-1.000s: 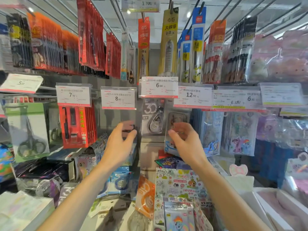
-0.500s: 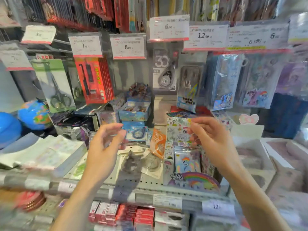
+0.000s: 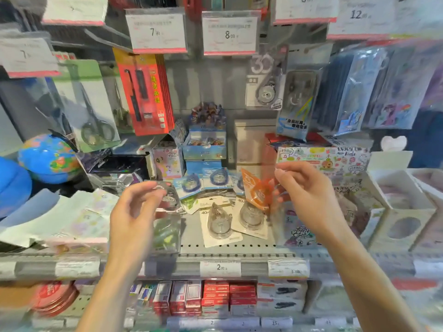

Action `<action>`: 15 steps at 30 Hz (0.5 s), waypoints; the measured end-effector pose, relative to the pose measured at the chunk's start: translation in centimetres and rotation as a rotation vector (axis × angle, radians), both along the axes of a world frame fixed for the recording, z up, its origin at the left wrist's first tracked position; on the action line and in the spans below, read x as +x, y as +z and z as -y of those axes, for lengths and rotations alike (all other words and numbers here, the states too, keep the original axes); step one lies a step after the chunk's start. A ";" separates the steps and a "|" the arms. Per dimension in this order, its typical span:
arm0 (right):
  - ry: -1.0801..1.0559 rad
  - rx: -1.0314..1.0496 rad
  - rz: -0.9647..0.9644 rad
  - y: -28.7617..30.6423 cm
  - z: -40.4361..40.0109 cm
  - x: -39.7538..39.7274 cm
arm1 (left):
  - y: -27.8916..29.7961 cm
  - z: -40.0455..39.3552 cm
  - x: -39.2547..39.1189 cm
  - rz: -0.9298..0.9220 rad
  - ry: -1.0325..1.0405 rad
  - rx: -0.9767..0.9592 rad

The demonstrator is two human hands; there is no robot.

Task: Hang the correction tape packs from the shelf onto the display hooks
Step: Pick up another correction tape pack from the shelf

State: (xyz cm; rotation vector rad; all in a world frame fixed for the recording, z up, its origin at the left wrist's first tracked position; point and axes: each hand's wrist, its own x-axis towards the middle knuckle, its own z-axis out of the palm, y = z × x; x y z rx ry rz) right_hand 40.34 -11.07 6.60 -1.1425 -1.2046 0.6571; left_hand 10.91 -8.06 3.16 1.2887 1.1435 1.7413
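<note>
Your left hand (image 3: pixel 134 212) hovered low over the shelf (image 3: pixel 235 254), fingers loosely curled and gripping nothing that could be confirmed; motion blur hid whether the fingertips touched the grey-blistered pack (image 3: pixel 169 197) just beyond them. Your right hand (image 3: pixel 304 200) hung beside the orange correction tape pack (image 3: pixel 255 190), thumb and forefinger parted. That pack stood tilted against the fingers, but a pinch could not be established.

The remaining stock lay loose on the shelf: two clear-blister packs (image 3: pixel 219 224) flat near the front edge, and blue-carded packs (image 3: pixel 206 182) propped behind them. One correction tape pack (image 3: pixel 265 85) already hung from a hook under the price tags (image 3: pixel 229 32), apparently marking the intended destination.

In my judgement both hands were positioned for picking up, with one pack each in reach, so that hanging could proceed without a second descent. The empty hook space below the 8.00 tag appeared available.
</note>
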 end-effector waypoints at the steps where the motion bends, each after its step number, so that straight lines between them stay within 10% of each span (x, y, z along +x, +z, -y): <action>1: -0.010 0.000 -0.018 -0.1 -0.3 -1.2 | 0.1 -0.6 -1.2 -0.006 -0.018 0.003; 15: -0.129 -0.096 0.073 -4.0 -4.7 -10.0 | 0.4 -6.1 -10.0 -0.289 -0.132 -0.151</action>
